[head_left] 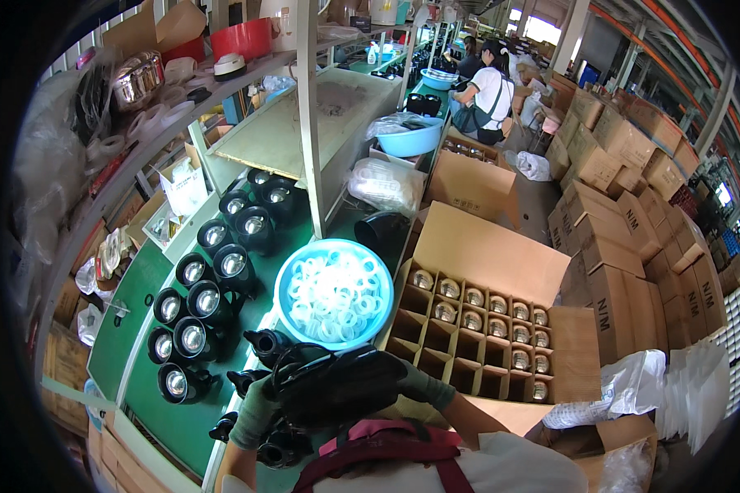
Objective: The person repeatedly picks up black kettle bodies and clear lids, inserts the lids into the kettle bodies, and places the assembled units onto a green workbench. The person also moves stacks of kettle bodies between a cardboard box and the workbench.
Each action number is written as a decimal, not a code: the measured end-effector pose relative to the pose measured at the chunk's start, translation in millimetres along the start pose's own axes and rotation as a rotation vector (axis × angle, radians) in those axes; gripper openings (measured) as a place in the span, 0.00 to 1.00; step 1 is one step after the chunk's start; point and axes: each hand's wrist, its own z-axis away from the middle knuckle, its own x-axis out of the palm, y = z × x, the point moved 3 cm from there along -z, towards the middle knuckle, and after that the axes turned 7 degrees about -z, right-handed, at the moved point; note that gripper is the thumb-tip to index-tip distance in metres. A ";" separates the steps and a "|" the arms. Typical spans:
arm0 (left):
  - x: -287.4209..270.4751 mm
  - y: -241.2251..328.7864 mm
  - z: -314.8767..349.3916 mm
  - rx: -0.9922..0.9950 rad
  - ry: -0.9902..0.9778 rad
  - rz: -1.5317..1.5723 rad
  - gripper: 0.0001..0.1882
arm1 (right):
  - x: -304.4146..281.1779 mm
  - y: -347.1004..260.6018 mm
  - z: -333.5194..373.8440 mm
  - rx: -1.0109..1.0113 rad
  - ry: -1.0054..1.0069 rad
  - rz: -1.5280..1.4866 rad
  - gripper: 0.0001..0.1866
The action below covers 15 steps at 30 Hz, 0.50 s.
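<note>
My left hand (257, 412), in a grey-green glove, grips the left side of a large glossy black jug shell (341, 389). My right hand (426, 386), gloved alike, holds its right end, with some fingers hidden behind it. The shell lies tilted in front of my chest, just below a light-blue basin (284, 321) of translucent rings (335, 297). Close to my left hand are several black spouted parts (268, 347), partly covered by the shell. Farther left, several black jugs (195, 338) with silvery round ends facing up stand in rows on the green bench (152, 427).
Right of the basin is an open carton (488, 246) with dividers, some cells holding silvery glass liners (472, 320). A post (308, 123) and shelf (181, 115) rise at left. Stacked cartons (608, 271) line the right. A seated person (489, 94) is farther back.
</note>
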 end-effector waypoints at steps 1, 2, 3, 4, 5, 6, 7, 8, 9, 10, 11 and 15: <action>-2.1 0.4 4.4 -0.007 0.007 0.075 0.24 | 1.2 -0.8 -0.7 -0.004 -0.012 -0.009 0.44; -5.8 4.2 10.3 -0.014 0.013 0.150 0.25 | 2.8 -0.9 -1.9 -0.008 -0.024 -0.018 0.44; -8.1 6.6 14.8 -0.021 0.019 0.226 0.26 | 4.5 -0.6 -3.4 -0.012 -0.035 -0.026 0.44; -8.0 5.5 20.6 -0.076 0.025 0.359 0.28 | 7.8 1.6 -7.0 -0.012 -0.055 -0.037 0.44; -9.5 8.4 23.2 -0.079 0.032 0.363 0.28 | 10.8 3.5 -10.6 -0.011 -0.074 -0.048 0.44; -11.2 12.1 24.5 -0.081 0.038 0.367 0.28 | 13.1 4.6 -13.4 -0.009 -0.092 -0.058 0.44; -12.6 14.2 28.2 -0.088 0.051 0.374 0.28 | 17.0 5.2 -17.4 -0.003 -0.115 -0.069 0.45; -13.9 14.1 31.7 -0.113 0.083 0.440 0.28 | 22.5 5.6 -19.5 0.007 -0.138 -0.077 0.45; -20.2 19.1 33.7 0.003 0.080 0.230 0.28 | 27.2 3.0 -22.4 0.013 -0.155 -0.074 0.45; -29.2 24.6 37.7 0.112 0.080 0.019 0.28 | 35.2 -0.1 -24.4 0.024 -0.180 -0.063 0.45; -34.6 27.3 41.8 0.217 0.079 -0.194 0.28 | 43.3 -2.0 -27.1 0.030 -0.203 -0.053 0.45; -40.1 -16.4 60.4 -0.046 0.105 0.208 0.30 | 73.0 -15.0 -42.3 0.037 -0.290 0.027 0.45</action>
